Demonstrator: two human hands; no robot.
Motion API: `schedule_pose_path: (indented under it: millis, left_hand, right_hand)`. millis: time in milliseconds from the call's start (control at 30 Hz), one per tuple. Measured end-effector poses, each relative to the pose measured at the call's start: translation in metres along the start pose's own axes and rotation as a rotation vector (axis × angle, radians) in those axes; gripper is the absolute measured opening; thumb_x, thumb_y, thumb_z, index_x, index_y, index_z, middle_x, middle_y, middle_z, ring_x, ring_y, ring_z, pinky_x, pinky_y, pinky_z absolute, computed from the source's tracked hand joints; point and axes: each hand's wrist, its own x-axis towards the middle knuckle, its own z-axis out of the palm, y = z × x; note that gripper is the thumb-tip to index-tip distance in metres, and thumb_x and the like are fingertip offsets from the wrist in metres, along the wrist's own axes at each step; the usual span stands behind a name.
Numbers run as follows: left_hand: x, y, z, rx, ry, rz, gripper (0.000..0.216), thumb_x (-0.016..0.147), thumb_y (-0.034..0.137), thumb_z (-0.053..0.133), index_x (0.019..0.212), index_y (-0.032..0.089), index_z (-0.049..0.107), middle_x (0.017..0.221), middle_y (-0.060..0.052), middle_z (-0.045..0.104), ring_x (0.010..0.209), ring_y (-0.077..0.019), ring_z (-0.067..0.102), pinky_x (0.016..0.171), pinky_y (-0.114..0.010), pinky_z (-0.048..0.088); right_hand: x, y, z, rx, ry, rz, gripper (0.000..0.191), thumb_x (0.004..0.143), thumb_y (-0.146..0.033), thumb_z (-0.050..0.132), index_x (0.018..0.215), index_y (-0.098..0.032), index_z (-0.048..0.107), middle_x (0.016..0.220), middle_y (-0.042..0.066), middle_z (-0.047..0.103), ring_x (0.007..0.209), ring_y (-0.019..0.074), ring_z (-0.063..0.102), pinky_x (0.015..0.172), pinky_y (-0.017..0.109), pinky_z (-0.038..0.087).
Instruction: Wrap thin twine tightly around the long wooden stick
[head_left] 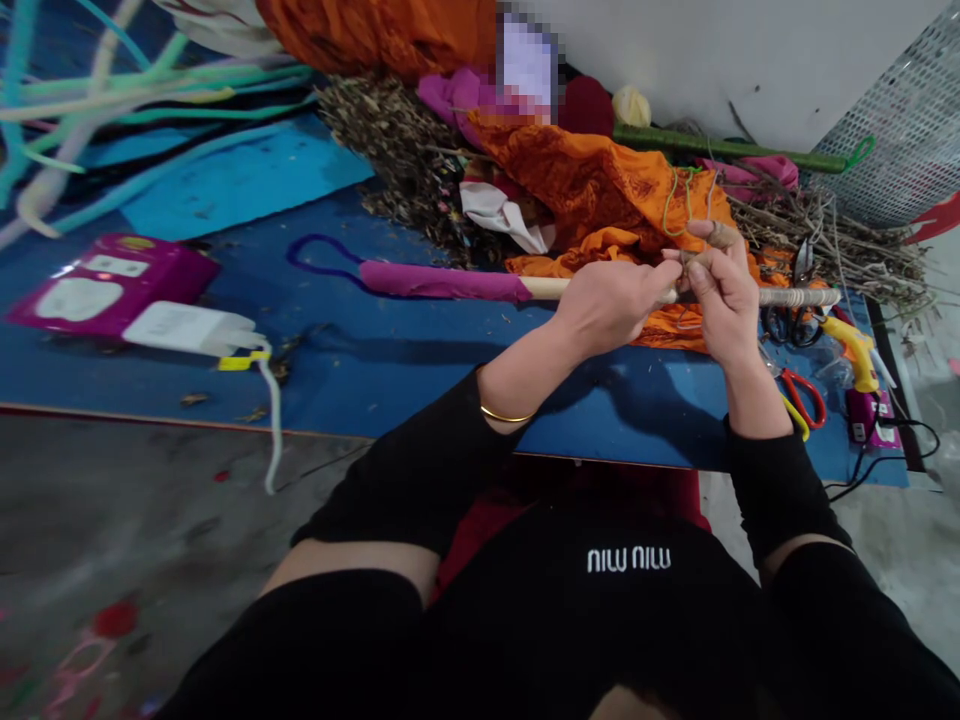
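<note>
My left hand (604,305) is closed around a long wooden stick (546,289), held level just over the blue table. Purple cloth (442,281) covers the stick's left part, with a dark blue cord loop (324,240) sticking out of that end. Pale cord is wound in coils (799,297) along the right end. My right hand (721,290) is closed in a pinch beside the left fingertips, on what looks like a thin strand of cord; its fingers partly hide the strand. Orange patterned cloth (600,190) lies just behind both hands.
Dried twigs (397,150) and a green wrapped stick (735,145) lie at the back. Right are red-handled scissors (806,395) and a yellow glue gun (855,350). Left are a purple packet (127,285), a clear white pouch (187,328) and pastel strips (97,100). A mesh basket (892,130) stands back right.
</note>
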Motion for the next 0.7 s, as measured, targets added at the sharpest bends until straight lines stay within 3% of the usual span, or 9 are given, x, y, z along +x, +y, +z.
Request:
schedule_pose_path:
  millis: [200, 333, 467, 500, 600, 700]
  left_hand:
    - [-0.001, -0.004, 0.006, 0.01, 0.021, 0.101, 0.034, 0.107, 0.027, 0.042, 0.116, 0.019, 0.074, 0.103, -0.01, 0.079, 0.09, -0.0244, 0.073, 0.07, -0.035, 0.049]
    - [0.0, -0.009, 0.002, -0.01, 0.051, 0.069, 0.034, 0.104, 0.026, 0.046, 0.122, 0.021, 0.074, 0.103, -0.008, 0.079, 0.087, -0.0232, 0.072, 0.067, -0.034, 0.047]
    - [0.002, -0.026, -0.011, -0.053, 0.051, -0.008, 0.033, 0.1, 0.028, 0.049, 0.12, 0.024, 0.075, 0.106, -0.007, 0.078, 0.09, -0.0241, 0.071, 0.073, -0.035, 0.048]
    - [0.002, -0.032, -0.014, -0.065, 0.052, -0.03, 0.033, 0.098, 0.029, 0.05, 0.12, 0.025, 0.075, 0.108, -0.007, 0.078, 0.091, -0.0245, 0.071, 0.076, -0.035, 0.049]
    - [0.0, -0.049, -0.024, -0.138, 0.056, -0.084, 0.034, 0.093, 0.029, 0.055, 0.121, 0.027, 0.075, 0.109, -0.006, 0.079, 0.095, -0.0258, 0.071, 0.083, -0.037, 0.051]
    - [-0.001, -0.058, -0.03, -0.241, 0.021, -0.093, 0.034, 0.089, 0.029, 0.058, 0.118, 0.027, 0.077, 0.108, -0.004, 0.079, 0.098, -0.0247, 0.07, 0.089, -0.036, 0.052]
  right_hand:
    - [-0.002, -0.002, 0.005, 0.035, 0.007, 0.035, 0.046, 0.091, -0.066, 0.067, 0.074, -0.023, 0.063, 0.128, 0.005, 0.065, 0.104, 0.0178, 0.075, 0.098, 0.041, 0.064]
    - [0.002, 0.003, -0.002, 0.134, 0.126, 0.06, 0.042, 0.09, -0.063, 0.07, 0.078, -0.023, 0.064, 0.121, 0.005, 0.068, 0.087, 0.0146, 0.073, 0.086, 0.039, 0.064]
    - [0.014, 0.021, -0.048, 0.24, 0.349, 0.136, 0.038, 0.086, -0.061, 0.074, 0.08, -0.025, 0.062, 0.108, 0.001, 0.073, 0.058, 0.0078, 0.051, 0.06, 0.033, 0.051]
    - [0.017, 0.027, -0.065, 0.241, 0.37, 0.156, 0.036, 0.088, -0.062, 0.071, 0.08, -0.028, 0.062, 0.102, -0.001, 0.075, 0.054, 0.0073, 0.044, 0.056, 0.033, 0.047]
    - [0.025, 0.045, -0.116, 0.157, 0.266, 0.213, 0.035, 0.087, -0.067, 0.071, 0.078, -0.034, 0.061, 0.077, -0.005, 0.072, 0.049, 0.008, 0.038, 0.051, 0.034, 0.038]
    - [0.029, 0.06, -0.146, 0.18, 0.417, 0.241, 0.036, 0.079, -0.061, 0.08, 0.074, -0.032, 0.061, 0.068, -0.005, 0.066, 0.042, 0.0051, 0.031, 0.041, 0.036, 0.026]
